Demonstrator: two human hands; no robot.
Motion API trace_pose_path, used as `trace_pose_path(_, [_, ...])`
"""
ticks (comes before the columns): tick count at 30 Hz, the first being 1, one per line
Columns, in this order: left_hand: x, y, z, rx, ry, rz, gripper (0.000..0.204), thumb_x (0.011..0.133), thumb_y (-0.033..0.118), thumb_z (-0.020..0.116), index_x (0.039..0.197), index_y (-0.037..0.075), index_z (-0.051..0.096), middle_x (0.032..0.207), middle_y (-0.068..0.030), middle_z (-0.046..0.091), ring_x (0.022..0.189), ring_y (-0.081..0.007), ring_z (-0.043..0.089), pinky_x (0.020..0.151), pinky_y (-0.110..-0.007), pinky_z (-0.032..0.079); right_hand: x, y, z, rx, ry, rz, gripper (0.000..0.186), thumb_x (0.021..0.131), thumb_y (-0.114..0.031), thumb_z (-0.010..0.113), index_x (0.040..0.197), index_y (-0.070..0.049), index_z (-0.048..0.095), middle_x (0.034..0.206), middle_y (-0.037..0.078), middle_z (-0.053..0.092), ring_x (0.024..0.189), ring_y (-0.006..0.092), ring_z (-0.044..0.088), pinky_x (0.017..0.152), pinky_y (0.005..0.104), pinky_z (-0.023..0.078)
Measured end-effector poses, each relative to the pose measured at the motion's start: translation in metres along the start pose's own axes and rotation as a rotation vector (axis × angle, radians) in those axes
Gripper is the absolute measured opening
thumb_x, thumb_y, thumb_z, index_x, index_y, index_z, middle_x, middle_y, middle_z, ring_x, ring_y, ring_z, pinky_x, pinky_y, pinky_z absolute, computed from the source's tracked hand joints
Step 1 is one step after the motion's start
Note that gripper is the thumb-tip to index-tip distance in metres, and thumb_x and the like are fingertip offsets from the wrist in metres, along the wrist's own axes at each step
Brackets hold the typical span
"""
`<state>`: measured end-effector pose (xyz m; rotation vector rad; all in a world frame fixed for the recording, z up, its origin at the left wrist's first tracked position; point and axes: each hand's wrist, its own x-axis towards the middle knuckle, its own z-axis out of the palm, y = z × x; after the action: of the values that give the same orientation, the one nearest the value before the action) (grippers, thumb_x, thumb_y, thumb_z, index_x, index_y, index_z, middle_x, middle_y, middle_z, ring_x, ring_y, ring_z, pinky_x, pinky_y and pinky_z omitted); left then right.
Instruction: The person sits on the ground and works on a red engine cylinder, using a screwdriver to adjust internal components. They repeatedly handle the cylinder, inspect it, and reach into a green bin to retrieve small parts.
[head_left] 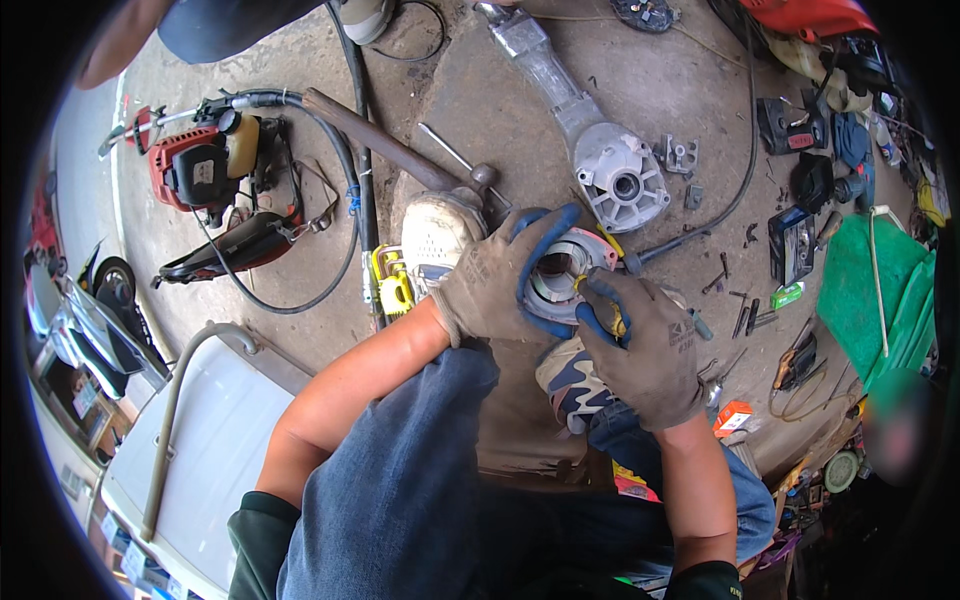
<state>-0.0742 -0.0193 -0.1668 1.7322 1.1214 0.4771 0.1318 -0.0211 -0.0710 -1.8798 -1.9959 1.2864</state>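
My left hand [492, 285], in a grey work glove with blue fingertips, is wrapped round the left rim of a round metal motor housing [566, 253]. The housing's open ring faces up between my shoes. My right hand [650, 350], gloved alike, is closed round a yellow-and-dark-handled screwdriver [622, 322] at the ring's right side. Its tip is hidden by the fingers and the rim. Just beyond lies a silver gearbox casing [622, 178] with a long metal neck. A hammer [400, 150] with a wooden handle rests by my left shoe [440, 235].
A red engine [190, 165] with a hose lies at left. Yellow hex keys [392, 282] are beside my left shoe. Small bolts and tools, an orange box [733, 418] and green cloth [880, 300] lie at right. A white panel [205, 430] stands at lower left. Another person's shoe [367, 18] shows at top.
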Motion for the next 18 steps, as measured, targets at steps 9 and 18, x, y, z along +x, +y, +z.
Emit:
trace_pose_path(9, [-0.002,-0.002,0.006,-0.058,0.01,-0.026,0.125,0.052,0.041,0.097,0.156,0.004,0.037,0.14,-0.025,0.051,0.128,-0.0432,0.054,0.105,-0.048,0.048,-0.007,0.01,0.006,0.009,0.012,-0.053,0.041,0.081,-0.009,0.079,0.119,-0.004,0.066,0.105,0.021,0.07,0.093,0.0394,0.071,0.079,0.0435,0.057])
trace_pose_path(18, [0.002,0.0,0.0,-0.01,0.006,0.027,0.122,0.056,0.041,0.095,0.156,0.004,0.035,0.138,-0.025,0.052,0.123,-0.0421,0.057,0.101,-0.047,0.052,-0.011,0.01,0.01,-0.014,0.034,-0.051,0.044,0.08,-0.009,0.079,0.122,-0.007,0.066,0.104,0.021,0.07,0.093,0.0405,0.07,0.079,0.0446,0.056])
